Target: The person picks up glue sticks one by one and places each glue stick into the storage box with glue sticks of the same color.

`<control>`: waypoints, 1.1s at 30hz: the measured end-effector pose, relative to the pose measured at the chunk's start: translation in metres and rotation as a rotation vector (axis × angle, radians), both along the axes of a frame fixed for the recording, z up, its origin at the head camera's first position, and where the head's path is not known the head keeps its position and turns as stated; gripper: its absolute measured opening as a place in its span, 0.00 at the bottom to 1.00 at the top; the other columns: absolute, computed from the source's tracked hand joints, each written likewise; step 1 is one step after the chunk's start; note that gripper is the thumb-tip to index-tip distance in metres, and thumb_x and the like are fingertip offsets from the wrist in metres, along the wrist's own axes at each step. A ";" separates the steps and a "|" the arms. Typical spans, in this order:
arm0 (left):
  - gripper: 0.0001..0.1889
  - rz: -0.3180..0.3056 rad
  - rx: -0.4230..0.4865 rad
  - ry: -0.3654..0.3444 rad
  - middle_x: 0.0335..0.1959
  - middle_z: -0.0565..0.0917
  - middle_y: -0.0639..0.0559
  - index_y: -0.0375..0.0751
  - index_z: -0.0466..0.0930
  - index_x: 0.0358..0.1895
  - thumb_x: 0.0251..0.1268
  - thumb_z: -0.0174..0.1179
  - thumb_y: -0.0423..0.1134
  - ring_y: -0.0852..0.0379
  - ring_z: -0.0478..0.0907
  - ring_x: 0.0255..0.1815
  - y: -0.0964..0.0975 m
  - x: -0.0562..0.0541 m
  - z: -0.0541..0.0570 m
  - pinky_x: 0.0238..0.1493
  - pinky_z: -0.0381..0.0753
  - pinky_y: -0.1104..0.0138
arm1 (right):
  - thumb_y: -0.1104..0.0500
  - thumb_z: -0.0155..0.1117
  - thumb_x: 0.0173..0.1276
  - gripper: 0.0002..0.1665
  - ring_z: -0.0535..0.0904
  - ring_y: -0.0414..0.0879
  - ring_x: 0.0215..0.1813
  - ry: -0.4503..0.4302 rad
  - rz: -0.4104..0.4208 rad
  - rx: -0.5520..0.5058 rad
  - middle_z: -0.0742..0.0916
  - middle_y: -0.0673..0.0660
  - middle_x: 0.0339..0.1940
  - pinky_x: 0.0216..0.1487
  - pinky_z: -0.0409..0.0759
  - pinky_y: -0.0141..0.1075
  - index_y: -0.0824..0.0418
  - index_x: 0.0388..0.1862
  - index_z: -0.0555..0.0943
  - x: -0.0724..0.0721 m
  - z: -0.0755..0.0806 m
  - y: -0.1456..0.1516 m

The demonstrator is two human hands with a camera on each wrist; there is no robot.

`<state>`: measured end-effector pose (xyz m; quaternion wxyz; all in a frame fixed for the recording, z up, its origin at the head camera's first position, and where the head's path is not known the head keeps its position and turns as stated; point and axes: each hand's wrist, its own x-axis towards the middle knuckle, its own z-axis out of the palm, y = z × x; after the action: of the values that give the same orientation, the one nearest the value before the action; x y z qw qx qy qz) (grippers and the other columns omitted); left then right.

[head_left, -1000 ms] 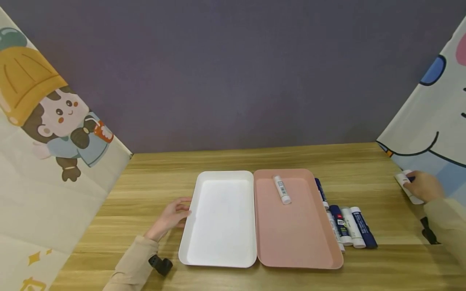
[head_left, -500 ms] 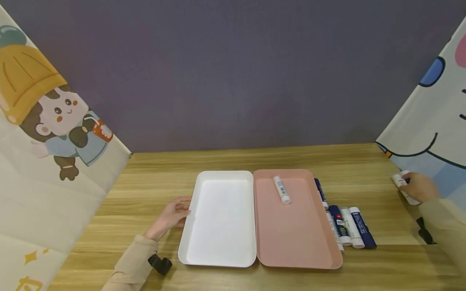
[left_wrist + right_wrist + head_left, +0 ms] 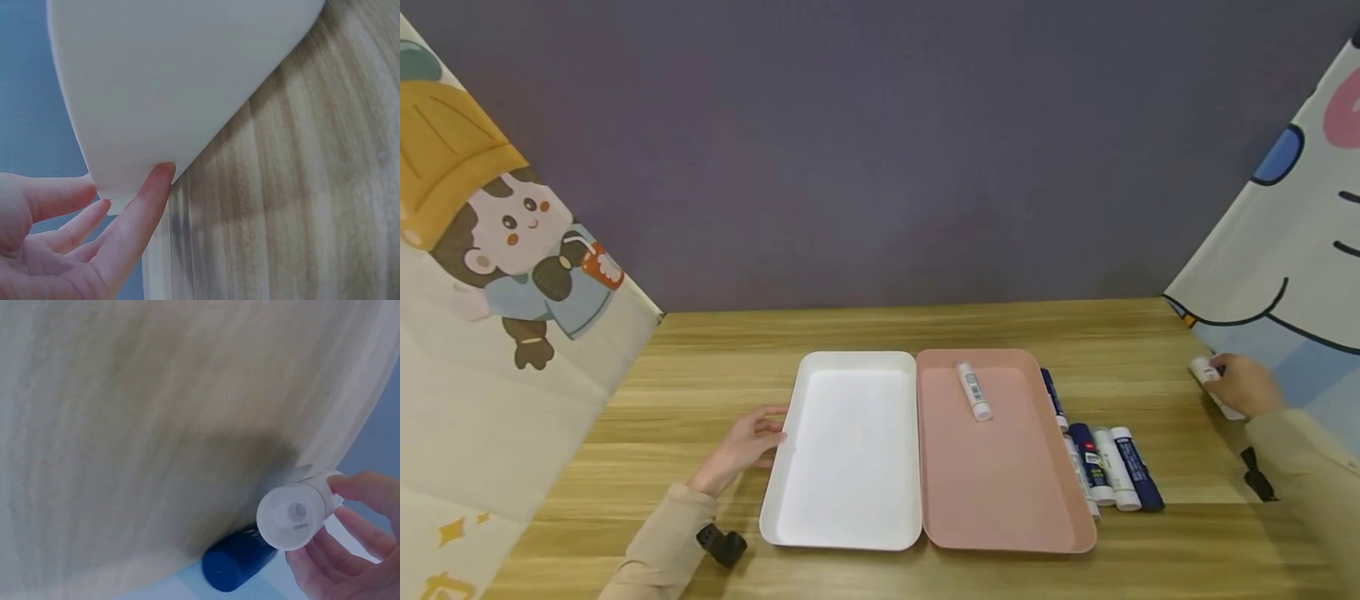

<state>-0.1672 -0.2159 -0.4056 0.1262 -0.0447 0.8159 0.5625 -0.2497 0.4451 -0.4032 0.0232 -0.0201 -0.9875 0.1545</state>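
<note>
In the head view my right hand [image 3: 1243, 385] pinches a white glue stick [image 3: 1206, 372] at the far right of the table. The right wrist view shows this white glue stick [image 3: 294, 515] end-on between thumb and fingers, its round hollow base towards the camera. Just beyond it lies a navy glue stick [image 3: 234, 559], hidden behind my hand in the head view. My left hand [image 3: 741, 446] rests against the left side of the white tray [image 3: 842, 467]. Extended fingertips touch the outer wall of that white tray [image 3: 169, 81].
Beside the white tray stands a pink tray [image 3: 1007, 492] with one white glue stick [image 3: 973, 392] inside. Along its right side lie several glue sticks, among them a navy one [image 3: 1092, 467] and a white one [image 3: 1117, 471]. A dark panel [image 3: 880, 167] stands behind the table.
My right hand has shifted slightly left relative to the table with the white glue stick. The whole head view has drifted a little. My left hand stays against the white tray.
</note>
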 end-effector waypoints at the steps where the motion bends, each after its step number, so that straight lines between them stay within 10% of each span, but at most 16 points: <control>1: 0.22 0.000 0.001 0.001 0.46 0.71 0.33 0.32 0.62 0.60 0.61 0.49 0.26 0.52 0.77 0.35 0.000 0.000 0.000 0.32 0.82 0.59 | 0.65 0.58 0.51 0.26 0.73 0.63 0.27 -0.002 0.011 -0.004 0.74 0.81 0.35 0.23 0.71 0.48 0.86 0.42 0.67 0.000 0.002 -0.001; 22: 0.21 -0.009 -0.001 0.020 0.45 0.72 0.34 0.30 0.62 0.59 0.61 0.49 0.26 0.53 0.76 0.34 0.000 0.004 -0.001 0.31 0.82 0.59 | 0.66 0.58 0.52 0.26 0.76 0.50 0.19 0.067 0.207 -0.053 0.80 0.73 0.25 0.15 0.71 0.37 0.84 0.46 0.68 -0.008 0.034 -0.069; 33: 0.22 -0.012 -0.004 0.023 0.45 0.72 0.33 0.29 0.61 0.59 0.61 0.48 0.26 0.52 0.76 0.34 0.002 0.004 0.004 0.31 0.81 0.60 | 0.62 0.57 0.58 0.28 0.78 0.56 0.29 0.022 0.262 -0.043 0.78 0.77 0.39 0.23 0.76 0.43 0.78 0.53 0.67 -0.002 0.057 -0.116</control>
<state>-0.1633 -0.2144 -0.4021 0.1203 -0.0335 0.8185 0.5608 -0.2517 0.3287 -0.3462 0.0130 0.1102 -0.9779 0.1775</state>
